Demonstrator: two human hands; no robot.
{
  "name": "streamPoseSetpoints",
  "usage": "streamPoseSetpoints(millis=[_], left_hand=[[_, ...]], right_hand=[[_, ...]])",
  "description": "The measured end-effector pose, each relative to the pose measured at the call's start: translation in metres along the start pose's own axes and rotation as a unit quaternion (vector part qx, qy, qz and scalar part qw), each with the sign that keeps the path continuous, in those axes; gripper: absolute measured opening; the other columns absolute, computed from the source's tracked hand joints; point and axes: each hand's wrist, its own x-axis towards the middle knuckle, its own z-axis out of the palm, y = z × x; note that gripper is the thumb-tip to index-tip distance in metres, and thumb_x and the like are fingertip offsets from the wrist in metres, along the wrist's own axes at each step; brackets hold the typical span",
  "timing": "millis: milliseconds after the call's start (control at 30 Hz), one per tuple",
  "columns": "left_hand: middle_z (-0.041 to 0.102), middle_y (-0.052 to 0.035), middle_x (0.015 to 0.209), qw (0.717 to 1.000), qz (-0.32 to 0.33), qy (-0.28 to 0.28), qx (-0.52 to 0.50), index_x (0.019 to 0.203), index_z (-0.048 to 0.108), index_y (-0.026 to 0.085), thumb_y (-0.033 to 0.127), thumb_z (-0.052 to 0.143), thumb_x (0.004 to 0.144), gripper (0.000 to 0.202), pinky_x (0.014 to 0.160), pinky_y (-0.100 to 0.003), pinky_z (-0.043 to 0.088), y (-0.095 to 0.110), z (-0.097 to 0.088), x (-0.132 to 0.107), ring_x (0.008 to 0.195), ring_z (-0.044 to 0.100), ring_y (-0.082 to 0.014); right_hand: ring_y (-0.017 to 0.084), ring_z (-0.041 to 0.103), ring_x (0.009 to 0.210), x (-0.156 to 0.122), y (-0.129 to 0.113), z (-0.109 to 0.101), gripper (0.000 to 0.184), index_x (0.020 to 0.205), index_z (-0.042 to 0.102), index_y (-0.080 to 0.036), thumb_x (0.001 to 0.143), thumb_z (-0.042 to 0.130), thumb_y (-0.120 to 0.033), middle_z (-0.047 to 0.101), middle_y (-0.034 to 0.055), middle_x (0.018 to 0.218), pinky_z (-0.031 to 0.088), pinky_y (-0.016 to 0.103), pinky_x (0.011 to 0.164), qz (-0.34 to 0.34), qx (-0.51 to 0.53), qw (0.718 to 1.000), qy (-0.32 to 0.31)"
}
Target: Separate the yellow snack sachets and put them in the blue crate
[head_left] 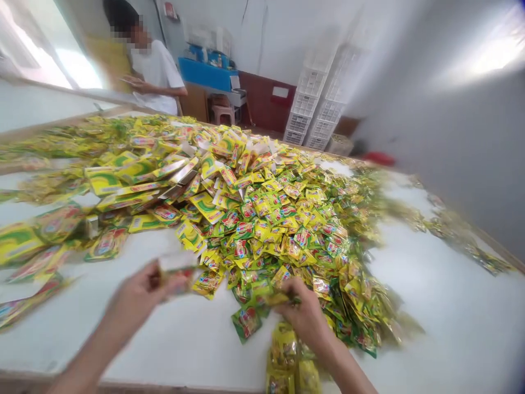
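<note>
My left hand [143, 284] grips a small carton [177, 269] whose pale flap faces up; motion blurs it. At the near edge of a heap of yellow-and-green sachets [270, 219], my right hand [301, 309] is closed with a yellow-green sachet [276, 299] at its fingertips. Just left of those fingers, one green-and-red sachet [246, 323] lies on the table. Several shiny yellow sachets [285, 347] lie below my right wrist, partly covered by the forearm.
Yellow cartons [143, 178] pile up behind and left of the sachets, several flaps raised. More flat cartons [53, 235] lie at the left on the white table [143, 342]. Across the table stands a person in white [159, 71]. White crates [307, 101] are stacked by the wall.
</note>
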Motion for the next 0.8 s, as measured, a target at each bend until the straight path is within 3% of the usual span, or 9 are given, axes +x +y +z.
streamPoseSetpoints(millis=[100, 167, 233, 300, 400, 533, 633, 733, 800], left_hand=[[0.074, -0.0012, 0.090, 0.964, -0.067, -0.179, -0.187, 0.098, 0.063, 0.017, 0.036, 0.078, 0.069, 0.037, 0.079, -0.028, 0.052, 0.003, 0.083, -0.062, 0.088, 0.067, -0.0220], [0.074, -0.0034, 0.089, 0.939, -0.093, -0.220, -0.248, 0.094, 0.064, 0.018, 0.035, 0.076, 0.073, 0.029, 0.075, -0.028, 0.053, 0.004, 0.126, -0.087, 0.087, 0.068, -0.0226], [0.075, -0.0043, 0.093, 0.930, -0.097, -0.222, -0.276, 0.097, 0.065, 0.018, 0.034, 0.074, 0.075, 0.029, 0.077, -0.029, 0.053, 0.002, 0.149, -0.098, 0.089, 0.067, -0.0228], [0.074, -0.0051, 0.102, 0.928, -0.091, -0.224, -0.282, 0.105, 0.066, 0.019, 0.031, 0.074, 0.076, 0.033, 0.084, -0.031, 0.051, -0.002, 0.156, -0.102, 0.095, 0.066, -0.0236], [0.072, -0.0064, 0.112, 0.921, -0.086, -0.247, -0.290, 0.112, 0.066, 0.020, 0.030, 0.072, 0.078, 0.036, 0.092, -0.035, 0.049, -0.007, 0.152, -0.105, 0.106, 0.064, -0.0262], [0.072, -0.0064, 0.111, 0.927, -0.073, -0.246, -0.274, 0.113, 0.066, 0.020, 0.031, 0.071, 0.080, 0.035, 0.089, -0.034, 0.050, -0.004, 0.151, -0.114, 0.107, 0.063, -0.0275], [0.073, -0.0063, 0.107, 0.931, -0.066, -0.231, -0.276, 0.109, 0.067, 0.020, 0.034, 0.071, 0.079, 0.034, 0.086, -0.033, 0.051, 0.001, 0.151, -0.119, 0.101, 0.065, -0.0270], [0.072, -0.0054, 0.109, 0.918, -0.079, -0.244, -0.304, 0.109, 0.067, 0.021, 0.034, 0.068, 0.081, 0.030, 0.089, -0.034, 0.050, 0.004, 0.149, -0.121, 0.101, 0.065, -0.0252], [0.072, -0.0049, 0.111, 0.912, -0.085, -0.259, -0.306, 0.110, 0.066, 0.022, 0.032, 0.067, 0.083, 0.029, 0.088, -0.034, 0.050, 0.004, 0.146, -0.121, 0.100, 0.064, -0.0240]], right_hand=[[0.018, 0.061, 0.075, 0.005, -0.018, 0.004, 0.030, 0.105, 0.054, -0.023, 0.079, 0.070, -0.026, 0.066, 0.0010, 0.089, 0.047, 0.028, 0.067, 0.047, 0.187, 0.981, 0.025], [0.018, 0.062, 0.075, 0.003, -0.027, 0.011, 0.024, 0.099, 0.059, -0.022, 0.079, 0.071, -0.027, 0.067, 0.0009, 0.085, 0.047, 0.028, 0.068, 0.017, 0.187, 0.982, 0.013], [0.018, 0.062, 0.081, -0.002, -0.030, 0.019, 0.020, 0.094, 0.064, -0.023, 0.076, 0.072, -0.019, 0.068, 0.0010, 0.087, 0.046, 0.027, 0.073, -0.037, 0.102, 0.994, -0.001], [0.019, 0.061, 0.087, -0.009, -0.026, 0.022, 0.024, 0.094, 0.068, -0.024, 0.074, 0.070, -0.011, 0.068, 0.0010, 0.090, 0.043, 0.026, 0.076, -0.068, 0.006, 0.997, -0.023], [0.018, 0.061, 0.085, -0.014, -0.021, 0.018, 0.022, 0.090, 0.068, -0.023, 0.073, 0.069, -0.010, 0.068, 0.0007, 0.087, 0.042, 0.024, 0.073, -0.047, -0.080, 0.993, -0.069], [0.016, 0.061, 0.076, -0.009, -0.036, -0.001, 0.010, 0.079, 0.068, -0.022, 0.074, 0.067, -0.013, 0.068, -0.0010, 0.080, 0.041, 0.022, 0.067, -0.049, -0.121, 0.973, -0.189], [0.017, 0.062, 0.080, -0.003, -0.051, -0.012, 0.014, 0.085, 0.068, -0.021, 0.075, 0.064, -0.013, 0.068, 0.0014, 0.086, 0.041, 0.022, 0.067, -0.085, -0.154, 0.949, -0.261], [0.017, 0.061, 0.080, -0.003, -0.053, -0.013, 0.026, 0.100, 0.064, -0.020, 0.077, 0.060, -0.010, 0.067, 0.0034, 0.092, 0.041, 0.023, 0.065, -0.074, -0.159, 0.956, -0.236], [0.015, 0.059, 0.076, -0.005, -0.046, -0.007, 0.023, 0.098, 0.064, -0.021, 0.079, 0.060, -0.009, 0.066, 0.0012, 0.086, 0.041, 0.023, 0.065, -0.054, -0.137, 0.970, -0.192]])
